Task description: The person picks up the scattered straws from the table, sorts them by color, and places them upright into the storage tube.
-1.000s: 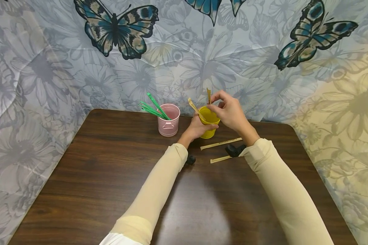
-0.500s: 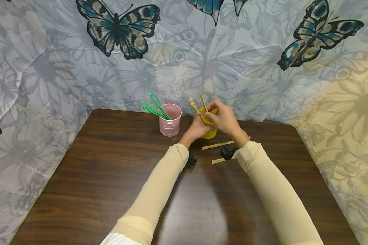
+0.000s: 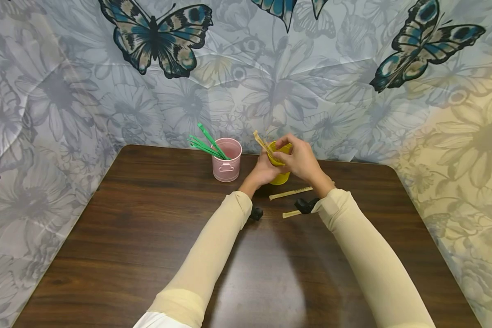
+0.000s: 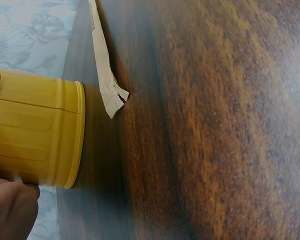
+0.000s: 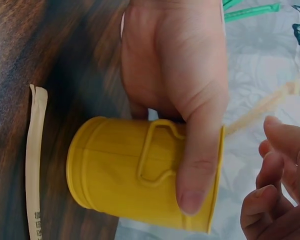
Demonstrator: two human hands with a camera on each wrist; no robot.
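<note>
My left hand (image 3: pixel 265 170) grips a small yellow bucket (image 5: pixel 125 165), its thumb lying along the side by the wire handle in the right wrist view. A slim beige paper stick packet (image 3: pixel 262 142) leans out of the bucket's mouth toward the left. Close over the rim is my right hand (image 3: pixel 301 157), fingers loosely bent and nothing visible between thumb and fingertips in the right wrist view. On the table below the hands lie two more beige stick packets, one nearer the bucket (image 3: pixel 290 193) and one closer to me (image 3: pixel 291 213), partly covered by the right wrist's black camera.
A pink bucket (image 3: pixel 225 172) stands left of the yellow one, with several green stick packets (image 3: pixel 207 146) leaning out of it. The dark wooden table (image 3: pixel 156 218) ends at the back against a butterfly-printed cloth (image 3: pixel 197 100).
My right hand has moved left and down over the yellow bucket. The stick packet it pinched has gone into the bucket and tipped left, and the fingers have let go.
</note>
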